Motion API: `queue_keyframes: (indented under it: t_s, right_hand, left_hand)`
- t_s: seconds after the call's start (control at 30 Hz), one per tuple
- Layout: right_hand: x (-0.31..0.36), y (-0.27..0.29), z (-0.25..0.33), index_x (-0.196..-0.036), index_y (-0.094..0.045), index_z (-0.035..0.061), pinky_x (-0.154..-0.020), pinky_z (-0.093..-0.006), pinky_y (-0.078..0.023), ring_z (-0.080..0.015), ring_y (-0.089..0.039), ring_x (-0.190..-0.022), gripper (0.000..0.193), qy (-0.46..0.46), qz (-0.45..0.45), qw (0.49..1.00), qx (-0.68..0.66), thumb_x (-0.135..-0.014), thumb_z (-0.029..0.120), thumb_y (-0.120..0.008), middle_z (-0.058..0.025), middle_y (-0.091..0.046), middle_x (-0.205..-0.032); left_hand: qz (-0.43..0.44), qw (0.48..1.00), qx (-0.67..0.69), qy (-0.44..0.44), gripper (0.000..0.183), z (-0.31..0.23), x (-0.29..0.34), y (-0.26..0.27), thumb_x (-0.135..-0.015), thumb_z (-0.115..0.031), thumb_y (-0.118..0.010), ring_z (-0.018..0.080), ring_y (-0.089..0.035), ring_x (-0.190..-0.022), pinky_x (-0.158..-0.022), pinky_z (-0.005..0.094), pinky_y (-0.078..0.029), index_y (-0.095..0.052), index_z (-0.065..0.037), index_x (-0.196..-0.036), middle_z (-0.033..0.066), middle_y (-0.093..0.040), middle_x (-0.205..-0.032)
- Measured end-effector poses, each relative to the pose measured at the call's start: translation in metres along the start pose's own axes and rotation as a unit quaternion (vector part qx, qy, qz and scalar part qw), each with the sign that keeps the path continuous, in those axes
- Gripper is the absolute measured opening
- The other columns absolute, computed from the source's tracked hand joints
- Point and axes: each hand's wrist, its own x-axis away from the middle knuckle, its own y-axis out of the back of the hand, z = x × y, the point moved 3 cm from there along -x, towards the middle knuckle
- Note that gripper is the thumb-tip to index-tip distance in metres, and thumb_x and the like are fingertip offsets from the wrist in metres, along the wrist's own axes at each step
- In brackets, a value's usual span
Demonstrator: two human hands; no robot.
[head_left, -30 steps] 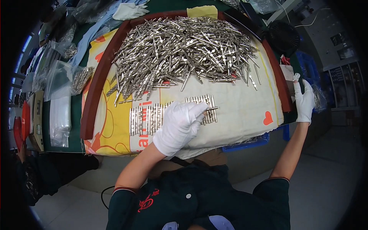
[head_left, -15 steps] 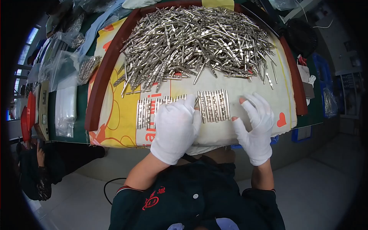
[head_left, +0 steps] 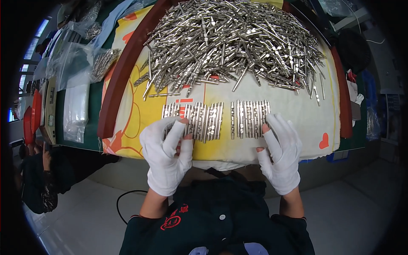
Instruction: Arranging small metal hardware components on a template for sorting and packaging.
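Observation:
Two rows of slim, notched silver metal pins lie side by side on the cloth in front of me. My left hand (head_left: 167, 155), in a white glove with bare thumb and index tips, is at the left row (head_left: 208, 121), its fingers apart and partly covering that row's near left part. My right hand (head_left: 280, 159), gloved the same way, rests open at the right end of the right row (head_left: 253, 119), index tip close to the last pin. A single pin (head_left: 232, 120) stands slightly apart at the left end of the right row.
A large heap of loose pins (head_left: 238, 46) fills the far part of the cloth (head_left: 293, 127). Dark red wooden rails (head_left: 121, 76) border it. On the left are clear plastic bags (head_left: 76, 110), a scale (head_left: 50, 108) and a red tray (head_left: 35, 110). Another person's hand (head_left: 46, 159) shows at far left.
My left hand has moved left, from the gap between the rows to the left row, uncovering more of its pins. My right hand stays by the right row. The whole view has shifted slightly.

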Motion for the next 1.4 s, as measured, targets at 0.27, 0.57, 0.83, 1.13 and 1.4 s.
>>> queue_keyframes:
  t_s: [0.27,0.57,0.83,1.13,1.4]
  right_hand:
    - [-0.031,-0.025,0.061,-0.133,-0.048,-0.0003,-0.113,-0.0496,-0.023,-0.0313,-0.034,-0.138,0.075,0.107,0.21,0.971,-0.04,-0.074,0.039,-0.074,-0.0155,-0.041,-0.146]
    - [-0.023,-0.034,0.065,-0.137,-0.045,0.0004,-0.113,-0.0568,-0.017,-0.0284,-0.032,-0.141,0.078,0.08,0.243,0.966,-0.025,-0.076,0.039,-0.072,-0.0149,-0.038,-0.149]
    - [-0.01,-0.03,0.057,-0.141,-0.041,0.001,-0.113,-0.059,-0.015,-0.0291,-0.032,-0.141,0.083,0.043,0.234,0.971,-0.008,-0.073,0.036,-0.074,-0.015,-0.036,-0.151]
    - [-0.01,-0.026,0.057,-0.14,-0.043,0.0009,-0.112,-0.0577,-0.017,-0.0304,-0.033,-0.141,0.082,0.04,0.228,0.973,-0.001,-0.072,0.033,-0.075,-0.0152,-0.036,-0.151]
    - [-0.01,-0.02,0.061,-0.125,-0.055,0.0003,-0.109,-0.0553,-0.024,-0.0319,-0.04,-0.133,0.068,0.067,0.152,0.985,-0.04,-0.068,0.03,-0.075,-0.0154,-0.047,-0.141]
  left_hand:
    - [-0.016,1.0,0.005,0.006,0.041,0.017,0.014,0.0,-0.073,-0.001,-0.07,0.0265,-0.058,-0.091,-0.082,0.039,-0.041,-0.062,-0.01,-0.112,0.0078,-0.062,-0.107]
    - [-0.021,1.0,0.017,0.004,0.041,0.017,0.019,0.005,-0.072,0.0,-0.07,0.0243,-0.058,-0.088,-0.08,0.037,-0.041,-0.062,-0.01,-0.111,0.0053,-0.063,-0.104]
    - [-0.019,0.999,0.033,-0.008,0.043,0.012,0.016,0.003,-0.07,0.001,-0.071,0.0231,-0.058,-0.088,-0.079,0.0367,-0.041,-0.062,-0.01,-0.111,0.0038,-0.064,-0.106]
    - [-0.013,0.999,0.038,-0.021,0.044,0.01,0.019,0.004,-0.069,0.0,-0.072,0.024,-0.059,-0.089,-0.079,0.0376,-0.042,-0.061,-0.009,-0.111,0.0045,-0.063,-0.107]
    - [0.134,0.988,0.045,-0.062,0.047,0.0,0.015,0.001,-0.07,-0.003,-0.069,0.0307,-0.057,-0.116,-0.096,0.0433,-0.043,-0.059,-0.007,-0.116,0.0087,-0.058,-0.127]
